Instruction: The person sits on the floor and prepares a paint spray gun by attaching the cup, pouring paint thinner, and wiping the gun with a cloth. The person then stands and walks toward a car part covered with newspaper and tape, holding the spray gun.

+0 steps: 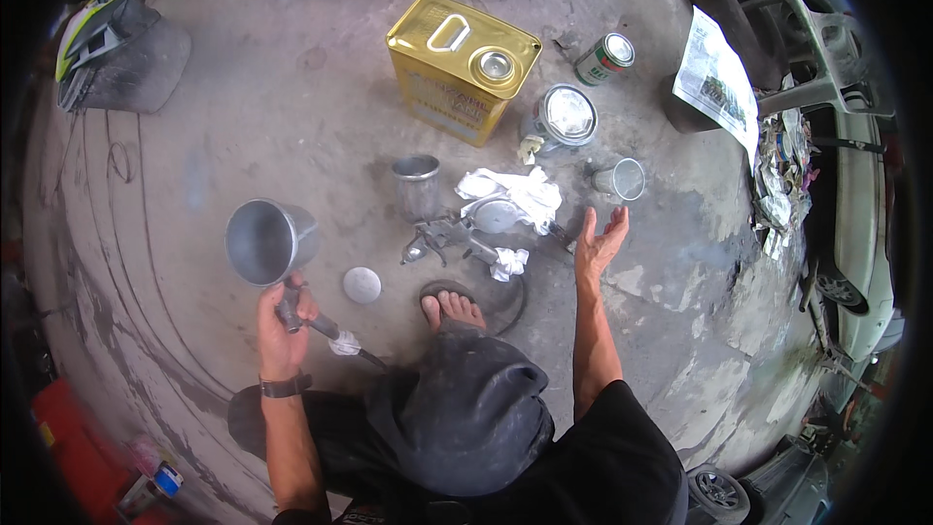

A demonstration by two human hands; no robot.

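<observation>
My left hand [280, 335] is wrapped round the handle of a spray gun [292, 313]. Its wide grey metal cup [306, 233] has no lid, and its mouth faces up toward me. White cloth is wound round the hose below the handle. Fingers apart, my right hand [599, 251] reaches just short of a small clear cup [616, 181] on the floor and holds nothing. Between my hands, a second spray gun [449, 233] lies beside white rags [530, 192] and an upright metal cup [416, 196]. A round grey lid [362, 284] rests nearer my left hand.
Beyond stand a gold rectangular can [447, 97], a round lidded tin [567, 117] and a small green tin [604, 58]. A dark bucket [136, 58] is far left. Tyres [739, 19], a newspaper sheet [717, 83] and rubbish [777, 185] line the right. My foot [455, 309] is close by.
</observation>
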